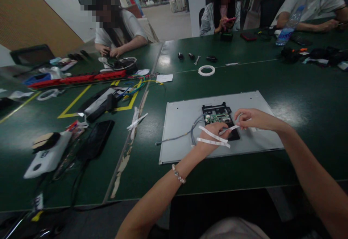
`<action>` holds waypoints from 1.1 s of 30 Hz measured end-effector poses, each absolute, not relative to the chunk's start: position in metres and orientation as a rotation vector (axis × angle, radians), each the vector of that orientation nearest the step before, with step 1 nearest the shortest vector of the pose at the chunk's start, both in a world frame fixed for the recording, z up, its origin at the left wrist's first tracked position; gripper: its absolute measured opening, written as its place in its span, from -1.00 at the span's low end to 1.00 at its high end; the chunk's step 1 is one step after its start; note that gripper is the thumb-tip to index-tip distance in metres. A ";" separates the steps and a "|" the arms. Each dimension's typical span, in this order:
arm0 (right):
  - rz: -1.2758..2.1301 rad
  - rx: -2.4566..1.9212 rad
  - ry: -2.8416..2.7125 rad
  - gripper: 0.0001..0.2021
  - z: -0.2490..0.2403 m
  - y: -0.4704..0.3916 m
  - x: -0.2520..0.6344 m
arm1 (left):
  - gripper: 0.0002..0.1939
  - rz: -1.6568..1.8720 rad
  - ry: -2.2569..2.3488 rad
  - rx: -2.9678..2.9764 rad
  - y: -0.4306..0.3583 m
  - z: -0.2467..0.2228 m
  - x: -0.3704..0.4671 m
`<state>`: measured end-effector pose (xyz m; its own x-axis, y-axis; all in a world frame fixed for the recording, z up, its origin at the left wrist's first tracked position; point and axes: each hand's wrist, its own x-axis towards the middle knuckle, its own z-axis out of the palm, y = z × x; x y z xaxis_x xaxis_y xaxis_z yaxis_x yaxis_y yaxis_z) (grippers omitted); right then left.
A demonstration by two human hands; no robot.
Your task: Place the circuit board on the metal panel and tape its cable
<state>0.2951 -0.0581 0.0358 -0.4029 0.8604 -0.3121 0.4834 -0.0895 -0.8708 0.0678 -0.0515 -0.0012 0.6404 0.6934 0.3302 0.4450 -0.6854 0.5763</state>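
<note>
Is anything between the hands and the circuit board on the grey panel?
Nothing separate shows. The left hand rests on the circuit board, and the right hand pinches a white tape strip beside it; two more strips stick to the left hand.

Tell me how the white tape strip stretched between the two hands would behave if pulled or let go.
The white tape strip looks thin and floppy, likely curling once the right hand lets go. Two similar strips cling to the back of the left hand, so it probably sticks to skin. It seems almost weightless.

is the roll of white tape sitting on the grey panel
No, the roll of white tape lies on the green table, beyond the grey panel.
</note>
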 end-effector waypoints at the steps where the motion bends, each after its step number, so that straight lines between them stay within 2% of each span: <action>1: 1.483 -1.453 -1.862 -0.69 0.038 -0.059 0.295 | -0.81 0.765 0.873 2.410 -0.051 -0.001 0.068; 10: 1.196 -1.444 -2.007 -0.77 0.044 -0.062 0.291 | -0.80 0.961 0.858 2.369 -0.049 0.004 0.065; 23: 1.065 -1.389 -1.969 -0.76 0.056 -0.067 0.285 | -0.76 0.997 1.008 2.384 -0.052 0.005 0.063; 29: 0.992 -1.316 -2.002 -0.77 0.056 -0.068 0.284 | -0.53 1.063 1.117 2.381 -0.052 0.009 0.059; 33: 0.955 -1.315 -2.014 -0.76 0.054 -0.067 0.286 | -0.74 1.094 1.056 2.460 -0.049 0.012 0.057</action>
<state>0.2859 -0.0672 0.0538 -0.3727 0.9259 0.0619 0.5381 0.2699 -0.7985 0.0571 -0.0495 0.0120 0.4557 0.7051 0.5434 0.5178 -0.7065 0.4825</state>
